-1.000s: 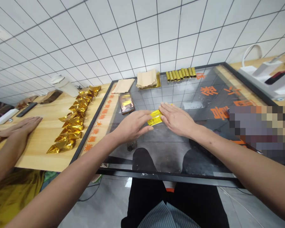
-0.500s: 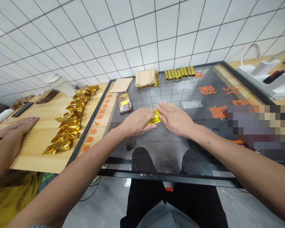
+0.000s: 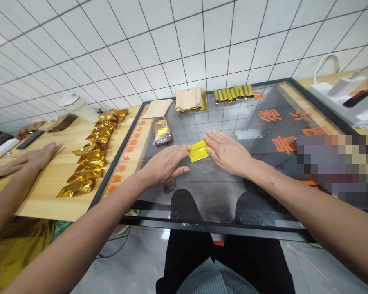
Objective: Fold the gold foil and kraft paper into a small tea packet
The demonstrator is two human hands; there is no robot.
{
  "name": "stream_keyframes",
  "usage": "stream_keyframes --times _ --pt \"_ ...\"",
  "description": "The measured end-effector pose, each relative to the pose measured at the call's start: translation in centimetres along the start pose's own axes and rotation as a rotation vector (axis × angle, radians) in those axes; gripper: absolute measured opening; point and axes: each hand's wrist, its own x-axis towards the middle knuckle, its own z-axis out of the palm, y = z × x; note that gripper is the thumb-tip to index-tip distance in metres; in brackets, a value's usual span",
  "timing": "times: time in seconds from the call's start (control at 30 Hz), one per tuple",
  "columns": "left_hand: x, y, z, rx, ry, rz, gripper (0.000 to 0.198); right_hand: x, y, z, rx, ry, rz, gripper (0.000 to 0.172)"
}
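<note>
A shiny gold foil strip [image 3: 198, 151] lies flat on the dark glass tabletop [image 3: 202, 188]. My left hand [image 3: 166, 164] is at its left end, palm down, the thumb apart from the fingers, fingertips by the foil's edge. Over the foil's right part rests my right hand [image 3: 228, 152], flat, with its fingers stretched out and covering that part. Toward the wall are a stack of brown paper pieces [image 3: 188, 100], another brown paper piece [image 3: 157, 109] and a row of small gold rolls [image 3: 233, 94]. A dark packet [image 3: 162, 131] sits beyond my left hand.
On the wooden table [image 3: 43, 200] at the left are several twisted gold foil packets [image 3: 90, 159], a pale lidded cup [image 3: 79, 108] and another person's hands [image 3: 27, 161]. White power adapters [image 3: 340, 100] stand at the right, above a blurred-out item [image 3: 337, 165].
My left hand has slid left and toward me, uncovering more of the gold foil. My right hand has barely moved. The other person's hands have shifted slightly.
</note>
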Motion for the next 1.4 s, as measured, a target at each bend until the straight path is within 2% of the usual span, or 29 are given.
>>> stream_keyframes --times 0.3,0.5,0.7,0.83,0.97,1.27,1.4 --pt "-0.8 0.8 0.3 -0.009 0.065 -0.059 0.047 0.0 -0.3 -0.5 -0.014 -0.021 0.004 0.066" --pt "1.4 1.6 0.5 0.05 0.128 -0.124 0.056 0.0 -0.4 -0.5 -0.022 -0.03 0.01 0.066" --pt "4.0 3.7 2.4 0.063 0.041 -0.099 0.069 0.0 -0.1 -0.2 -0.009 0.001 -0.005 0.066" --pt "4.0 4.1 3.1 0.048 0.015 -0.136 0.073 0.0 0.0 -0.2 -0.016 -0.009 -0.003 0.067" --pt "3.6 3.9 3.2 0.028 0.049 -0.118 0.067 -0.1 0.2 -0.6 -0.03 -0.041 -0.023 0.069" --pt "3.7 3.7 3.0 -0.025 0.086 -0.131 0.062 -0.9 4.2 -2.4 -0.119 -0.103 0.137 0.07" --pt "3.8 3.8 2.7 -0.028 0.059 -0.146 0.065 -1.0 2.9 -3.3 -0.099 0.011 0.196 0.072"
